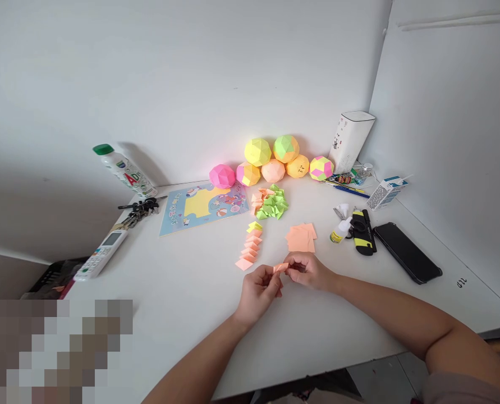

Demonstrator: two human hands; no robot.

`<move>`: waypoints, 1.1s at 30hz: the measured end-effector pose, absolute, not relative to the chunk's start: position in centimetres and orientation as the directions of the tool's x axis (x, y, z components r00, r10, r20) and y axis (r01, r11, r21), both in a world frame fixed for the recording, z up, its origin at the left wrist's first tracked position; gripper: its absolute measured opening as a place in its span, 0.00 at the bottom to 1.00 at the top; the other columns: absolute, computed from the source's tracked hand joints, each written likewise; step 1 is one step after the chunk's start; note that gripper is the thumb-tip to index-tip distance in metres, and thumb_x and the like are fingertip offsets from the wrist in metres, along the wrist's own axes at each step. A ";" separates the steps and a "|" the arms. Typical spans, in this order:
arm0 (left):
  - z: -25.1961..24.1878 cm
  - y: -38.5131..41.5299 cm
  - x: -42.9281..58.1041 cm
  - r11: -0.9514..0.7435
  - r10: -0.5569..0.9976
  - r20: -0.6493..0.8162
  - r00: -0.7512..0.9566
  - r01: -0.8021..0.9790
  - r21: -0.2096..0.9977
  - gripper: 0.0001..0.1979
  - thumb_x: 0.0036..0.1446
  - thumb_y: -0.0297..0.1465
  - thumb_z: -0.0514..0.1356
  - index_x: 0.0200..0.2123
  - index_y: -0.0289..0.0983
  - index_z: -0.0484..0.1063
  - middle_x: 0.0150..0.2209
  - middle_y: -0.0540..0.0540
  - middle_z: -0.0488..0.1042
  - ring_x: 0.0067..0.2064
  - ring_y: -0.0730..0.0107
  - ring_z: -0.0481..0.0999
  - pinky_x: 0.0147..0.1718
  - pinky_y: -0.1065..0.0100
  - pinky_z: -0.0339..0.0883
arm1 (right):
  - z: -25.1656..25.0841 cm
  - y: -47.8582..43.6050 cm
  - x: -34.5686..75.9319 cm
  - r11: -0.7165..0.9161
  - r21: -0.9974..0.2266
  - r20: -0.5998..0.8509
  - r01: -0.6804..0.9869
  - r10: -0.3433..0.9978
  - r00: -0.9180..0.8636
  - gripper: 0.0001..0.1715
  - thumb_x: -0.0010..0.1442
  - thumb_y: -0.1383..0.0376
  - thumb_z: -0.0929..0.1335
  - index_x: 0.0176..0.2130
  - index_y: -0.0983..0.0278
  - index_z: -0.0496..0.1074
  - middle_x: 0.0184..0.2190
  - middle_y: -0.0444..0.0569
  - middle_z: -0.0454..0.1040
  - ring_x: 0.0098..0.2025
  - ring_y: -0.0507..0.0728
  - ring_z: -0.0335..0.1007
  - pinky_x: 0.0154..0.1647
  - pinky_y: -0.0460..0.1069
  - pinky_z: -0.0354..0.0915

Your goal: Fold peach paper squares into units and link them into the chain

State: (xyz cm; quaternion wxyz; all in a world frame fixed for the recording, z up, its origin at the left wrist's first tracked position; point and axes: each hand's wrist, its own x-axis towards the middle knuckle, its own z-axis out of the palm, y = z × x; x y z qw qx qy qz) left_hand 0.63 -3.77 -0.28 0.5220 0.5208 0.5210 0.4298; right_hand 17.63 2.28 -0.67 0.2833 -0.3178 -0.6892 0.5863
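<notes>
A small folded piece of orange paper (280,267) is pinched between my two hands above the white table. My left hand (261,289) grips its left end, with the thumb on top. At its other end the fingers of my right hand (311,270) are closed on it. Just beyond my right hand lies a loose stack of square orange paper sheets (301,238). A column of folded orange paper pieces (250,251), with yellow ones at its far end, runs away from my left hand. Behind that sits a pile of green and orange folded paper units (273,203).
Several paper balls (274,170) are stacked by the wall. At right are a glue bottle (340,230), a black-yellow tool (362,233), a phone (407,251) and a drink carton (388,192). At left are a blue card (203,207), a bottle (125,171), keys (142,209) and a remote (102,255).
</notes>
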 end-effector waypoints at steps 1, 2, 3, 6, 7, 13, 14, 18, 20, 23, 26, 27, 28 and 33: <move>-0.3 -3.8 0.6 0.090 0.991 -0.098 0.087 0.091 0.992 0.15 0.55 0.41 0.56 0.25 0.36 0.64 0.21 0.50 0.70 0.21 0.74 0.70 0.22 0.71 0.64 | -0.7 2.3 17.6 0.103 -0.989 0.011 0.108 0.773 -0.634 0.02 0.52 0.70 0.65 0.28 0.67 0.68 0.26 0.44 0.66 0.26 0.49 0.61 0.26 0.44 0.60; -0.3 -3.8 0.6 0.093 0.991 -0.100 0.085 0.088 0.992 0.15 0.55 0.41 0.56 0.25 0.36 0.64 0.21 0.50 0.70 0.21 0.74 0.70 0.22 0.71 0.63 | -0.8 2.3 17.6 0.096 -0.990 0.006 0.108 0.774 -0.633 0.02 0.52 0.70 0.65 0.28 0.67 0.68 0.27 0.44 0.66 0.26 0.49 0.62 0.26 0.45 0.61; -0.2 -3.8 0.7 0.098 0.991 -0.104 0.081 0.085 0.992 0.15 0.55 0.41 0.56 0.25 0.36 0.64 0.21 0.50 0.70 0.21 0.74 0.70 0.22 0.71 0.63 | -0.8 2.3 17.6 0.088 -0.991 0.003 0.105 0.775 -0.631 0.02 0.52 0.70 0.65 0.28 0.67 0.68 0.27 0.44 0.66 0.26 0.49 0.62 0.26 0.45 0.61; -0.2 -3.8 0.7 0.112 0.991 -0.117 0.068 0.068 0.991 0.14 0.55 0.41 0.57 0.26 0.36 0.65 0.22 0.50 0.70 0.21 0.75 0.70 0.22 0.72 0.63 | -0.9 2.3 17.7 0.055 -0.995 -0.010 0.084 0.779 -0.626 0.04 0.54 0.69 0.64 0.28 0.67 0.68 0.27 0.44 0.67 0.26 0.49 0.64 0.28 0.45 0.63; -0.2 -3.8 0.7 0.116 0.991 -0.120 0.064 0.064 0.991 0.14 0.55 0.41 0.57 0.26 0.36 0.65 0.22 0.51 0.70 0.21 0.75 0.70 0.22 0.72 0.63 | -0.9 2.3 17.8 0.043 -0.997 -0.009 0.068 0.778 -0.628 0.04 0.55 0.69 0.64 0.30 0.67 0.68 0.27 0.44 0.67 0.27 0.49 0.64 0.29 0.45 0.63; -0.2 -3.5 0.7 0.160 0.985 -0.161 0.060 0.017 0.987 0.14 0.55 0.41 0.57 0.29 0.35 0.68 0.23 0.50 0.71 0.22 0.75 0.70 0.23 0.71 0.65 | -1.3 2.5 17.9 -0.015 -0.999 0.021 -0.052 0.772 -0.635 0.11 0.56 0.62 0.68 0.37 0.66 0.65 0.31 0.46 0.69 0.29 0.49 0.66 0.33 0.47 0.65; -0.2 -3.4 0.7 0.173 0.983 -0.172 0.070 0.000 0.985 0.15 0.55 0.42 0.57 0.30 0.35 0.69 0.24 0.49 0.72 0.22 0.75 0.70 0.23 0.71 0.65 | -1.3 2.5 17.9 -0.013 -0.999 0.021 -0.050 0.777 -0.629 0.11 0.56 0.61 0.68 0.36 0.66 0.65 0.31 0.46 0.69 0.29 0.49 0.66 0.32 0.47 0.65; 0.0 -3.2 0.7 0.203 0.972 -0.189 0.139 -0.097 0.974 0.16 0.56 0.42 0.56 0.34 0.34 0.69 0.29 0.46 0.74 0.24 0.73 0.72 0.25 0.69 0.67 | -1.4 2.5 17.7 0.026 -0.999 0.045 -0.040 0.793 -0.607 0.11 0.57 0.59 0.68 0.35 0.66 0.67 0.31 0.46 0.68 0.29 0.50 0.66 0.29 0.46 0.65; 0.1 -3.0 0.6 0.209 0.971 -0.188 0.147 -0.144 0.967 0.16 0.57 0.42 0.54 0.34 0.34 0.69 0.29 0.46 0.74 0.24 0.72 0.72 0.25 0.68 0.67 | -1.5 2.5 17.6 0.089 -0.995 0.099 -0.047 0.796 -0.597 0.10 0.57 0.60 0.67 0.34 0.65 0.68 0.33 0.48 0.69 0.30 0.50 0.66 0.30 0.47 0.66; 0.0 -2.8 0.4 0.222 0.971 -0.202 0.126 -0.171 0.960 0.15 0.56 0.42 0.55 0.34 0.34 0.69 0.26 0.47 0.74 0.23 0.71 0.72 0.25 0.67 0.67 | -1.7 2.5 17.6 0.203 -0.978 0.186 -0.040 0.782 -0.594 0.09 0.57 0.60 0.68 0.34 0.65 0.70 0.35 0.50 0.69 0.31 0.51 0.67 0.31 0.48 0.67; -0.1 -2.7 0.3 0.230 0.971 -0.215 0.107 -0.151 0.961 0.15 0.56 0.42 0.56 0.34 0.35 0.69 0.21 0.50 0.72 0.22 0.71 0.71 0.25 0.67 0.67 | -1.9 2.5 17.6 0.290 -0.957 0.247 -0.027 0.758 -0.603 0.09 0.57 0.60 0.68 0.34 0.65 0.71 0.35 0.51 0.69 0.31 0.52 0.68 0.28 0.48 0.67; -0.2 -2.7 0.3 0.231 0.970 -0.218 0.103 -0.142 0.962 0.15 0.56 0.42 0.56 0.34 0.35 0.69 0.20 0.50 0.71 0.22 0.71 0.71 0.26 0.67 0.66 | -1.9 2.5 17.6 0.323 -0.946 0.270 -0.021 0.751 -0.603 0.09 0.57 0.60 0.68 0.34 0.64 0.72 0.35 0.52 0.69 0.32 0.52 0.68 0.28 0.48 0.67; -0.2 -2.7 0.3 0.233 0.970 -0.221 0.100 -0.134 0.963 0.15 0.56 0.42 0.56 0.34 0.35 0.69 0.19 0.51 0.71 0.22 0.71 0.70 0.26 0.67 0.66 | -2.0 2.5 17.6 0.361 -0.932 0.296 -0.013 0.743 -0.601 0.09 0.57 0.60 0.68 0.34 0.64 0.72 0.35 0.52 0.70 0.33 0.53 0.68 0.28 0.47 0.67; -0.1 -2.9 0.4 0.210 0.972 -0.195 0.132 -0.114 0.971 0.14 0.57 0.41 0.54 0.36 0.35 0.70 0.19 0.52 0.67 0.22 0.73 0.66 0.26 0.70 0.62 | -2.0 2.5 17.3 0.579 -0.815 0.444 0.030 0.657 -0.609 0.07 0.59 0.63 0.66 0.33 0.63 0.73 0.32 0.52 0.71 0.33 0.54 0.69 0.27 0.48 0.66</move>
